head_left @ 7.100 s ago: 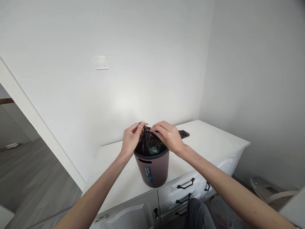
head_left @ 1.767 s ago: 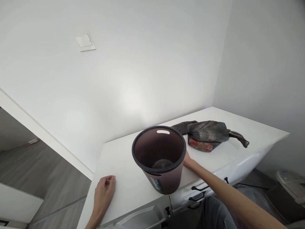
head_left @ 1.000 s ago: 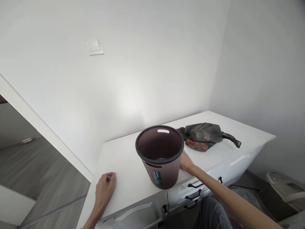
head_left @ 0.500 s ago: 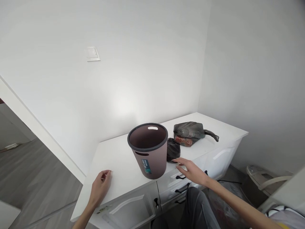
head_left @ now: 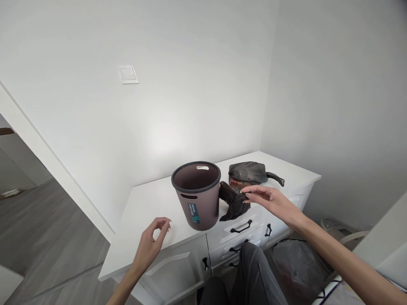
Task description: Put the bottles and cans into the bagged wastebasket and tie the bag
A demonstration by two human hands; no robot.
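Observation:
A mauve waste bin [head_left: 203, 212] with a dark rim and a blue label stands upright on the white cabinet top. Just right of it lies a crumpled black plastic bag [head_left: 235, 208], with a dark, roll-like part against the bin. My right hand [head_left: 270, 203] pinches the bag's upper right edge between thumb and fingers. Over the front left of the cabinet top hovers my left hand [head_left: 152, 239], its fingers loosely curved and nothing in them. Behind the black bag rests a knotted, see-through dark bag [head_left: 249, 171] with packaged items inside.
The white cabinet [head_left: 174, 271] has doors and drawers with black handles, close to my knees [head_left: 254, 267]. A wall with a light switch [head_left: 129, 74] rises behind it. On the floor at right sit a clear plastic bag [head_left: 295, 262] and a grey container.
My right hand has risen and taken hold of the black bag, pulling part of it out from beside the bin. My left hand has shifted right, toward the bin.

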